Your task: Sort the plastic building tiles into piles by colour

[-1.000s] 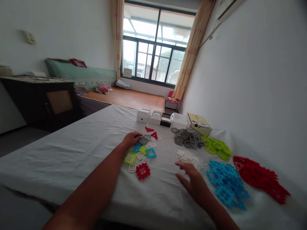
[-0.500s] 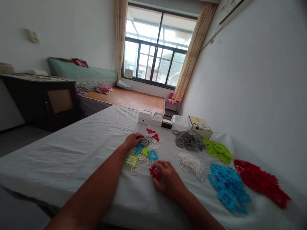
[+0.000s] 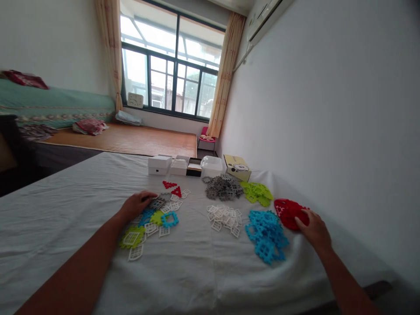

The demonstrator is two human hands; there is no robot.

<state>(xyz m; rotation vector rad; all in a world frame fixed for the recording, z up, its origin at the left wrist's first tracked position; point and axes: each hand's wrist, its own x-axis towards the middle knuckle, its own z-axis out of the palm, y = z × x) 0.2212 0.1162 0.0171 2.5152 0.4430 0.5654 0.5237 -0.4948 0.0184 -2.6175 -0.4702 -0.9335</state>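
My right hand (image 3: pixel 313 227) is at the red pile (image 3: pixel 287 208) of flat plastic building pieces on the right, its thumb and fingers closed on a red piece at the near edge. My left hand (image 3: pixel 136 206) rests at the far left of a mixed group, fingers bent together beside a grey piece (image 3: pixel 158 203); what they pinch is hidden. Around it lie a blue square frame (image 3: pixel 169 213), a lime piece (image 3: pixel 156 218), a lime square with a white window (image 3: pixel 131 238), white window pieces (image 3: pixel 151 229) and red triangles (image 3: pixel 176 191).
Sorted piles lie on the white sheet (image 3: pixel 193 271): grey (image 3: pixel 223 187), lime (image 3: pixel 257 192), white (image 3: pixel 225 217) and blue (image 3: pixel 267 234). Behind them stand white boxes (image 3: pixel 159 165), a clear plastic container (image 3: pixel 211 165) and a yellow box (image 3: pixel 238 168). A wall (image 3: pixel 328 109) bounds the right side.
My right hand has moved right with the red piece, from beside the mixed group to the red pile. The view has turned right. My left hand stays by the grey piece.
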